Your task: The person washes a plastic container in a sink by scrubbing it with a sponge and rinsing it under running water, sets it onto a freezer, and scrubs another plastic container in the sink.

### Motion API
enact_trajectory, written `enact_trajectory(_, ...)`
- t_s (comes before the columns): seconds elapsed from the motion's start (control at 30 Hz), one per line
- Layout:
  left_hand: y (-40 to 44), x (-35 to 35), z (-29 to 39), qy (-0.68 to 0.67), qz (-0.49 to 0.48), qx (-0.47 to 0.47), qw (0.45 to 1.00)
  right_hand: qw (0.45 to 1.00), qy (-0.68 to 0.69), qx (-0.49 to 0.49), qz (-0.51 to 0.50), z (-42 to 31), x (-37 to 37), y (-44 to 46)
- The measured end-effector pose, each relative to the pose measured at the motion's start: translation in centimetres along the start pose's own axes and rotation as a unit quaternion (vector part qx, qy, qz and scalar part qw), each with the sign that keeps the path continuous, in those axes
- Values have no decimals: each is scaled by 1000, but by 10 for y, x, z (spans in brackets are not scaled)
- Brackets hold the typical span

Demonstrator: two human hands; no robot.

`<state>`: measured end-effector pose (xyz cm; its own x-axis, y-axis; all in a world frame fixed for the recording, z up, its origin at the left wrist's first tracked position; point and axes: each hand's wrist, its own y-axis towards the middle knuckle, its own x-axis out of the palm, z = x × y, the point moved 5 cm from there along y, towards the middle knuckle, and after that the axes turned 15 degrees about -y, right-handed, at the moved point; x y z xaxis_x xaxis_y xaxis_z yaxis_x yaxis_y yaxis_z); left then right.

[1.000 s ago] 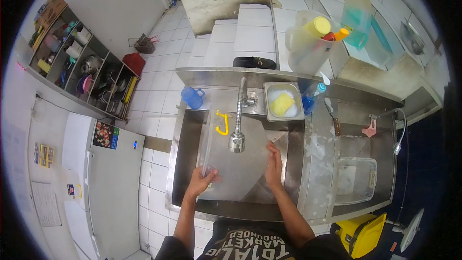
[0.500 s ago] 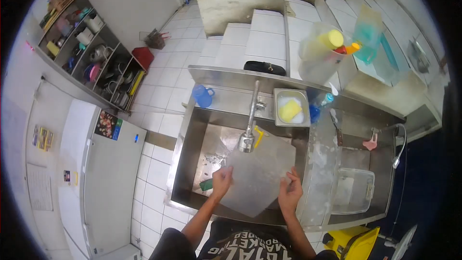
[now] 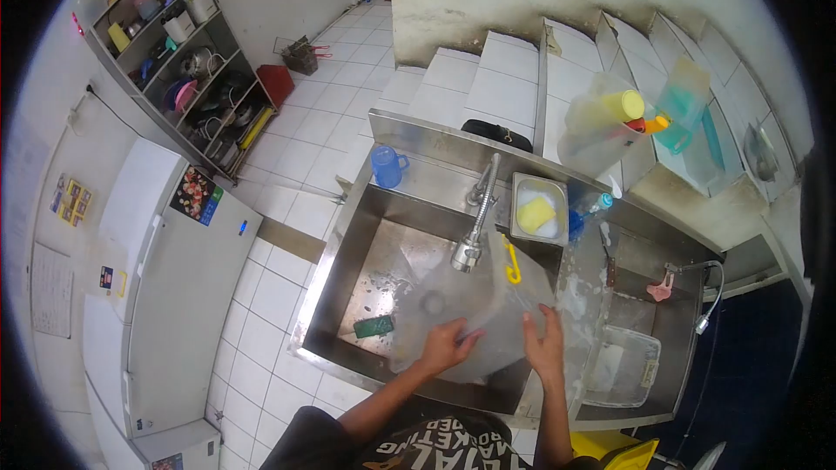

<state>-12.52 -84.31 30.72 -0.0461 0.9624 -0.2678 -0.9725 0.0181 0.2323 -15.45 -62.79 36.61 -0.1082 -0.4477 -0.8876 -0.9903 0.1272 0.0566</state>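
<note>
A large translucent plastic container is tilted over the sink basin, its outline slightly blurred. A yellow hook-shaped piece shows at its far side. My left hand grips the container near its front side, thumb and fingers closed on it. At the container's right edge is my right hand, thumb and fingers apart; whether it touches the plastic is unclear. The faucet head hangs just beyond the container. A green scouring pad lies on the basin floor, left of the container.
Behind the sink rim stand a blue mug, a metal tray holding a yellow sponge in suds, and a blue bottle. A clear bin sits in the right basin. Steps rise behind.
The view has swung left. The container has turned and tilted differently, and the yellow hook has moved rightward with it. The green pad, hidden at first, is now fully visible. My right hand's fingers have spread.
</note>
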Motion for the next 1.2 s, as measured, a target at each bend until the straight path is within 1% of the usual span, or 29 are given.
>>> enact_trajectory(0.03, 0, 3, 5, -5, 1, 0, 1000, 1000, -5, 0, 1, -1, 4, -2)
enact_trajectory(0.1, 0, 21, 17, 71, -125, 64, 988, 989, 118, 26, -85, -11, 19, -3)
enact_trajectory(0.13, 1, 21, 16, 69, -123, 63, 988, 989, 115, 25, -86, -5, 26, -3)
enact_trajectory(0.2, -2, 28, 12, 141, -210, 82, 964, 967, 156, 148, -140, 28, 53, -1)
enact_trajectory(0.23, -5, 27, 13, 142, -209, 79, 964, 966, 155, 148, -143, 39, 62, -4)
enact_trajectory(0.3, -6, 28, 14, 216, -275, 82, 933, 939, 214, 212, -168, 63, 83, -13)
enact_trajectory(0.33, -8, 23, 17, 215, -276, 79, 933, 938, 214, 214, -170, 69, 93, -17)
enact_trajectory(0.4, -4, -5, 47, 145, -258, 114, 948, 927, 242, 254, -129, 75, 98, -25)
enact_trajectory(0.43, -1, -27, 66, 111, -209, 125, 963, 926, 241, 258, -131, 78, 93, -27)
enact_trajectory(0.47, 2, -56, 89, 79, -161, 136, 974, 910, 271, 253, -185, 66, 84, -24)
enact_trajectory(0.5, 5, -88, 107, 103, -100, 130, 981, 889, 302, 248, -237, 58, 81, -24)
enact_trajectory(0.53, 5, -117, 117, 127, -40, 124, 983, 887, 305, 253, -237, 61, 85, -26)
enact_trajectory(0.57, 1, -142, 115, 204, 56, 94, 973, 882, 334, 235, -236, 63, 92, -26)
enact_trajectory(0.6, -5, -166, 113, 279, 153, 63, 946, 876, 363, 215, -235, 64, 98, -27)
enact_trajectory(0.63, -6, -187, 111, 323, 219, 38, 920, 874, 365, 217, -236, 67, 104, -26)
enact_trajectory(0.67, -9, -206, 109, 366, 286, 13, 886, 859, 387, 226, -247, 67, 111, -26)
enact_trajectory(0.7, -16, -216, 101, 368, 288, 12, 884, 843, 409, 233, -259, 65, 115, -25)
enact_trajectory(0.73, -24, -230, 77, 294, 281, -109, 907, 843, 410, 229, -262, 64, 116, -24)
enact_trajectory(0.77, -30, -238, 63, 213, 269, -227, 911, 819, 435, 231, -293, 60, 121, -27)
enact_trajectory(0.8, -32, -240, 59, 151, 223, -257, 928, 793, 459, 234, -324, 56, 124, -30)
enact_trajectory(0.83, -34, -240, 61, 152, 224, -258, 927, 793, 459, 233, -325, 59, 130, -30)
enact_trajectory(0.9, -27, -232, 83, 111, 207, -233, 944, 756, 506, 169, -379, 58, 151, -29)
enact_trajectory(0.93, -24, -228, 94, 112, 208, -234, 943, 755, 506, 170, -381, 60, 160, -30)
enact_trajectory(1.0, -15, -217, 121, 109, 229, -162, 954, 680, 591, 157, -404, 48, 175, -32)
enact_trajectory(1.03, -13, -210, 127, 111, 228, -160, 954, 679, 593, 156, -403, 44, 186, -28)
enact_trajectory(1.1, -13, -198, 141, 121, 263, -125, 949, 657, 604, 188, -410, 39, 211, -23)
enact_trajectory(1.13, -12, -189, 144, 123, 259, -123, 950, 655, 607, 189, -408, 33, 219, -19)
enact_trajectory(1.17, -11, -182, 150, 126, 276, -89, 949, 734, 501, 218, -404, 28, 227, -13)
enact_trajectory(1.2, -12, -175, 156, 129, 292, -54, 946, 798, 385, 243, -394, 27, 234, -9)
